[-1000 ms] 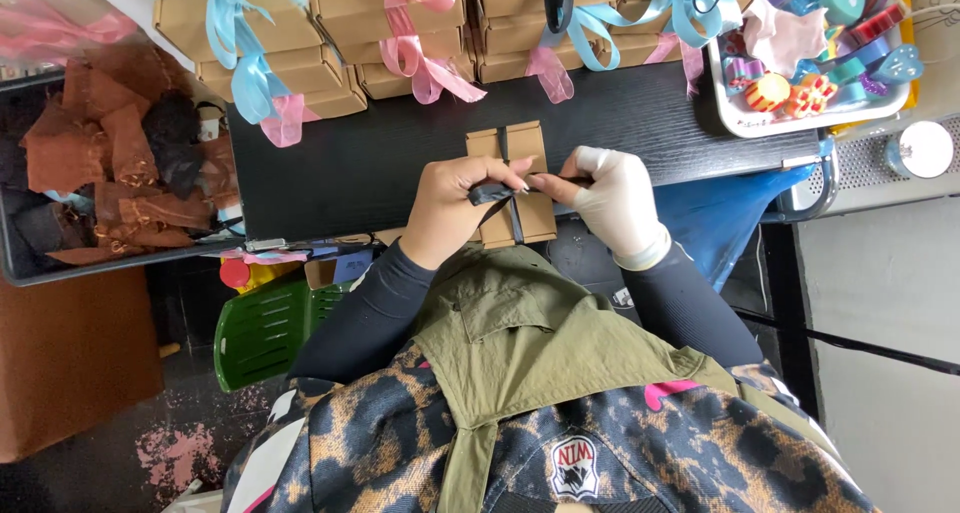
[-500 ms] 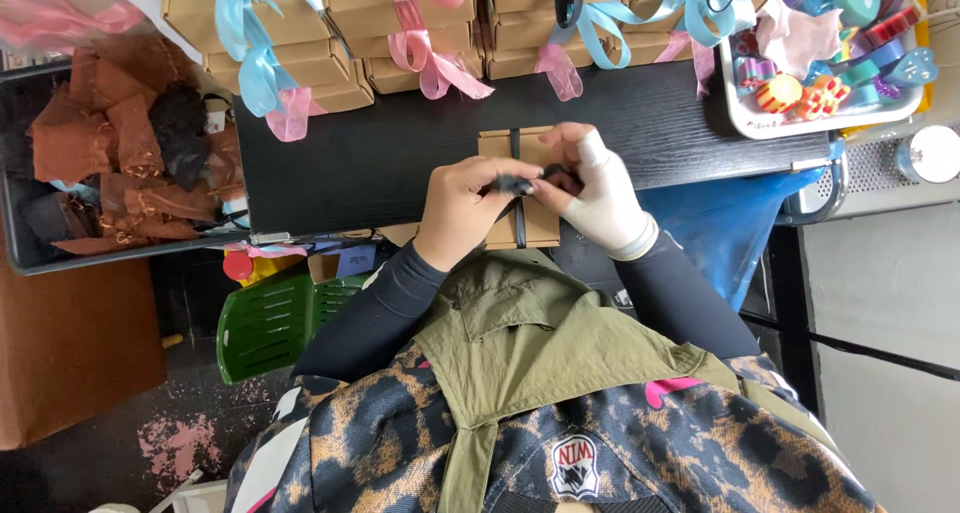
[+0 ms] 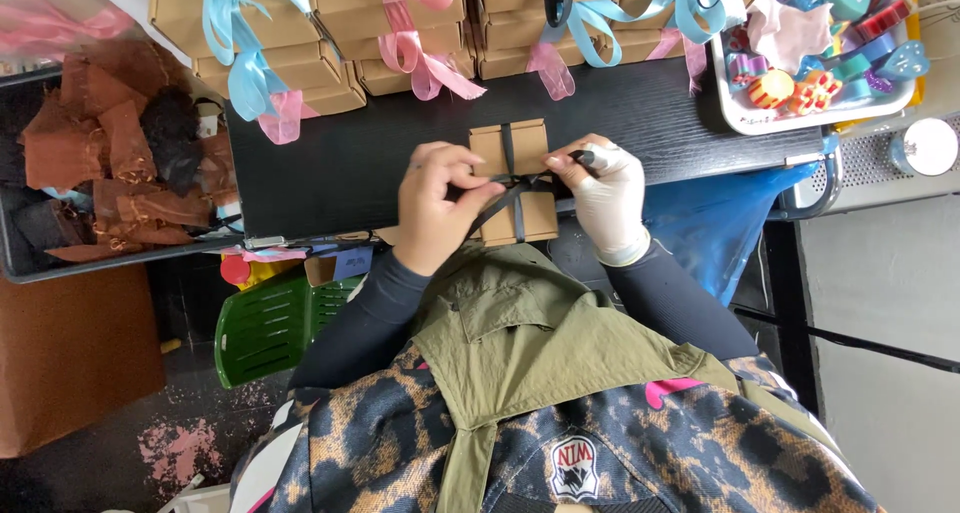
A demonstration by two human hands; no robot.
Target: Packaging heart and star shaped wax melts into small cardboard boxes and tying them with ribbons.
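Fingers (image 3: pixel 455 188) of your left hand (image 3: pixel 435 208) pinch the dark ribbon (image 3: pixel 508 195) where it crosses the small brown box (image 3: pixel 515 178); your gloved right hand (image 3: pixel 605 193) grips the other end, pulling taut. Box sits at the black bench (image 3: pixel 330 168) edge, so the crossing stays put.

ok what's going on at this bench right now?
A person is tying a dark ribbon around a small brown cardboard box on the black tabletop. The bare left hand pinches the ribbon at the box's middle; the white-gloved right hand holds the other end taut. Boxes already tied with blue and pink bows are stacked at the far edge, and a white tray of colourful small items sits to the right.
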